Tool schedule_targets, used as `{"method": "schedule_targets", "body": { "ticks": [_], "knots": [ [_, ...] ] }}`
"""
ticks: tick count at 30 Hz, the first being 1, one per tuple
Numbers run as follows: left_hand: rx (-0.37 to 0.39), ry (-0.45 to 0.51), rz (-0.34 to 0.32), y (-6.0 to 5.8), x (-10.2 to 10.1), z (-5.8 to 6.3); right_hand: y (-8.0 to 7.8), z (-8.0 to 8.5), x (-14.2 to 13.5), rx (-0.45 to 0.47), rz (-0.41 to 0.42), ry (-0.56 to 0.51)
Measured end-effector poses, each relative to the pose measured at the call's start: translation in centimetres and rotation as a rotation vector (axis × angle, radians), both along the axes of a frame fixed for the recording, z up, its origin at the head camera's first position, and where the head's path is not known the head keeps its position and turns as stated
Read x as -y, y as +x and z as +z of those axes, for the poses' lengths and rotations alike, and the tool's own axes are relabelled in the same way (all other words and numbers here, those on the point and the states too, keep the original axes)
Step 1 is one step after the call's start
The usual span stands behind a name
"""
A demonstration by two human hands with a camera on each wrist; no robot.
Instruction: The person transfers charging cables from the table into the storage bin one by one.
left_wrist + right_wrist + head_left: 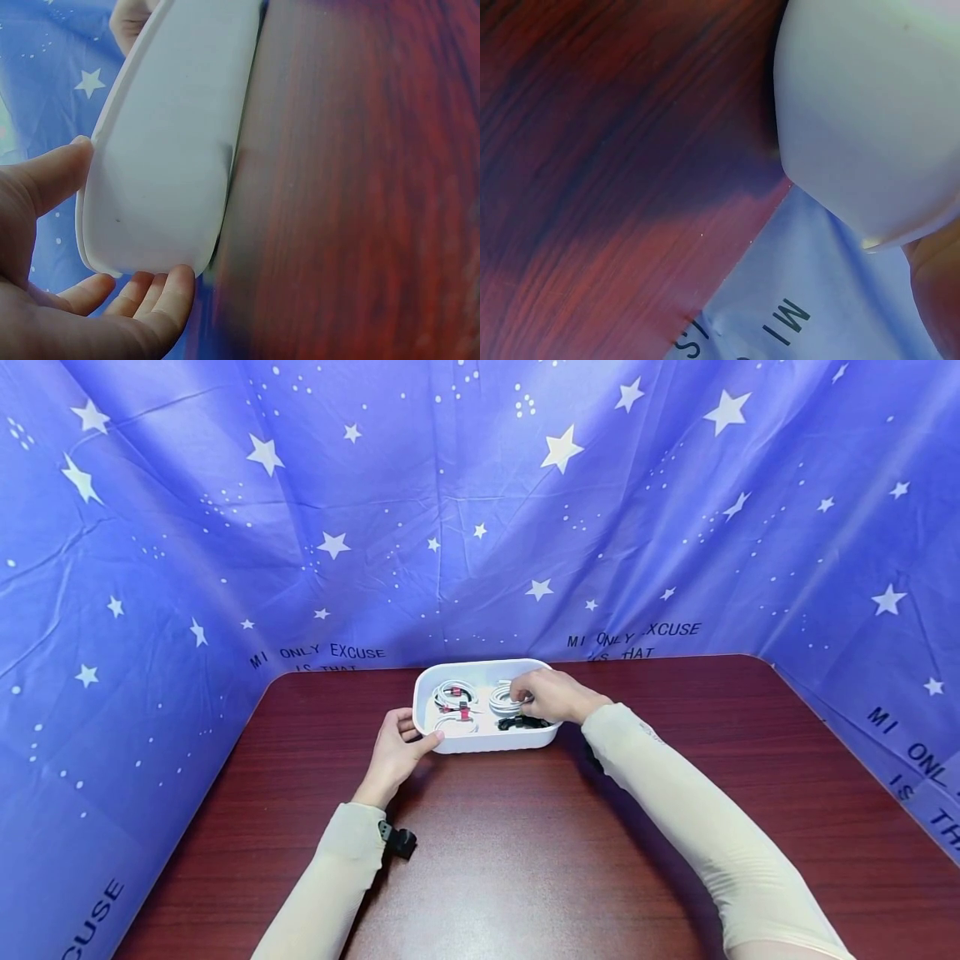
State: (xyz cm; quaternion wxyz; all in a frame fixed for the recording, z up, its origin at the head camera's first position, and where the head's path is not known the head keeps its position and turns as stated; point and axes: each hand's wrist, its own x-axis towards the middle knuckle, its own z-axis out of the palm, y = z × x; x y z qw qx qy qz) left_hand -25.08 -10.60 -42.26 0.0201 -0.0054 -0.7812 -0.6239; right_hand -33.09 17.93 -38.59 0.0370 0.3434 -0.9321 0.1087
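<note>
A white plastic bin (495, 742) with rounded corners stands near the table's far edge. My left hand (401, 747) holds its left end, thumb at the front rim and fingers against the end wall; the left wrist view shows this hand (97, 300) close up. Over the bin's right side, my right hand (558, 692) reaches in with bent fingers at a coiled white cable (501, 698), covering part of it. In front of that coil lies a bundled black cable (522, 722). On the left are white cables with red ties, one at the back (452, 693) and one in front (454, 722).
The dark red wooden table (480, 843) spreads out in front of the bin. Behind it hangs a blue curtain (450, 568) with white stars and printed words, wrapping both sides. A black strap device (399, 841) sits on the left wrist.
</note>
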Motion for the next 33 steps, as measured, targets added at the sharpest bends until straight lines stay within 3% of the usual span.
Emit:
{"method": "schedule_targets", "body": {
  "ticks": [17, 33],
  "knots": [
    [0.0, -0.001, 0.002, -0.1, 0.1, 0.0, 1.3, 1.4, -0.3, -0.028, 0.009, -0.006],
    [-0.005, -0.014, -0.011, -0.3, -0.1, 0.0, 3.8, 2.6, -1.4, -0.081, 0.013, -0.003]
  ]
}}
